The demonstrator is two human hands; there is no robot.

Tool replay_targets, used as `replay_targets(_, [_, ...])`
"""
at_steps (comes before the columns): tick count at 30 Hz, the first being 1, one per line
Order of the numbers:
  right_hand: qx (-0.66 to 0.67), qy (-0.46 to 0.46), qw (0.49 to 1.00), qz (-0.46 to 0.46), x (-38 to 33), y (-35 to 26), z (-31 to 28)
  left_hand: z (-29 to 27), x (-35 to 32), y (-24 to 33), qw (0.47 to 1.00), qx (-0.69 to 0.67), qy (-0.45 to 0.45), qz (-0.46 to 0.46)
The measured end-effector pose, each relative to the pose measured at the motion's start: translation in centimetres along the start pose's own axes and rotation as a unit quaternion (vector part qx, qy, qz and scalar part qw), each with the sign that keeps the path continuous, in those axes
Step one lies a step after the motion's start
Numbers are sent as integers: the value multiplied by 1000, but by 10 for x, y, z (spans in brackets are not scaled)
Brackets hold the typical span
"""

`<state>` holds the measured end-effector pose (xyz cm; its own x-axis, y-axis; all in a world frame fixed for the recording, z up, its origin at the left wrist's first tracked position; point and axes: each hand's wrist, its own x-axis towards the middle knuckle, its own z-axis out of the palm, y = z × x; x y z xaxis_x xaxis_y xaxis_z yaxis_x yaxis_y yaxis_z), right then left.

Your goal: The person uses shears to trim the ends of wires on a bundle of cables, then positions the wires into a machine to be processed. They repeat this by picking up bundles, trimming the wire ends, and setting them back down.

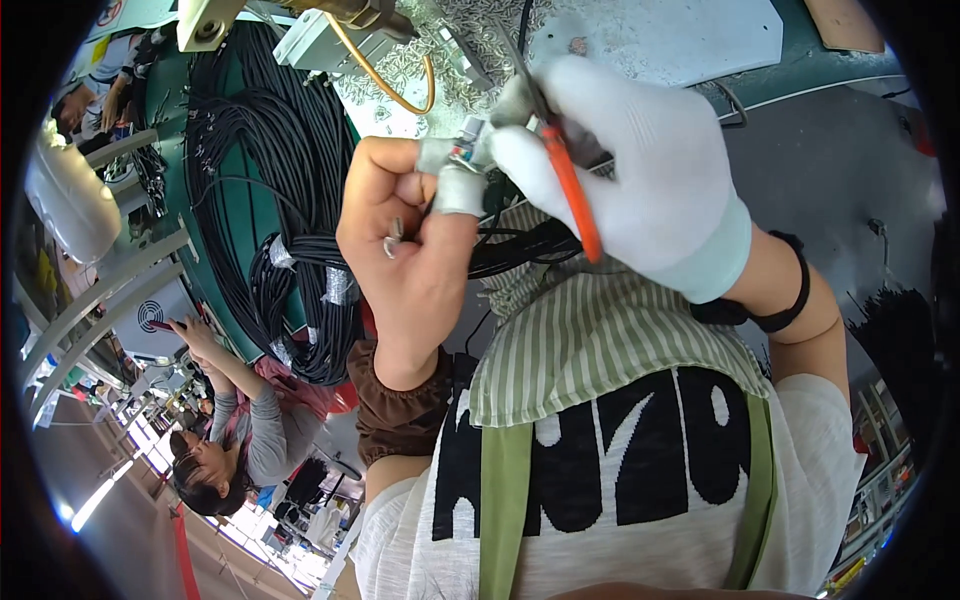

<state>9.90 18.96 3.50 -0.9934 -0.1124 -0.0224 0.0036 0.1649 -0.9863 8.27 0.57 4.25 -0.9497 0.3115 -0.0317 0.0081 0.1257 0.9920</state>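
Between the taped fingertips of the bare left hand (405, 235) sits a small connector (466, 152), pinched tight; just beside it, the gloved right hand (640, 180) clenches orange-handled cutters (568, 185), above black cables (300, 200).

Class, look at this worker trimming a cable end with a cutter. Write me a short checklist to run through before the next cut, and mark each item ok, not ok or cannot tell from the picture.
1. Left hand grips the cable end firmly between taped fingers: ok.
2. Right hand wears a white glove: ok.
3. Left hand is gloved too: not ok, only finger tape.
4. Orange-handled cutter held securely in the right hand: ok.
5. Blades clear of the left fingertips: cannot tell, the tip is hidden.
6. Loose black cables below the hands kept away from the cutter: cannot tell.
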Motion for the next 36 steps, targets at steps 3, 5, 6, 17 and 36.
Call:
replay_targets(3, [-271, 215, 893, -289, -7, 22, 17, 0, 0, -4, 1000, -6, 6, 0])
replay_targets(5, [-344, 149, 898, -228, -16, 20, 20, 1, -1, -4, 1000, -9, 6, 0])
replay_targets(6, [-379, 116, 897, -196, -19, 20, 19, 3, -1, -5, 1000, 13, 9, 13])
replay_targets(17, [-154, -18, 983, -101, -22, 10, 10, -3, -9, -13, 997, 34, -48, 53])
replay_targets(36, [-110, -19, 993, -43, -9, 38, -3, -37, 27, -49, 983, -99, -32, -154])
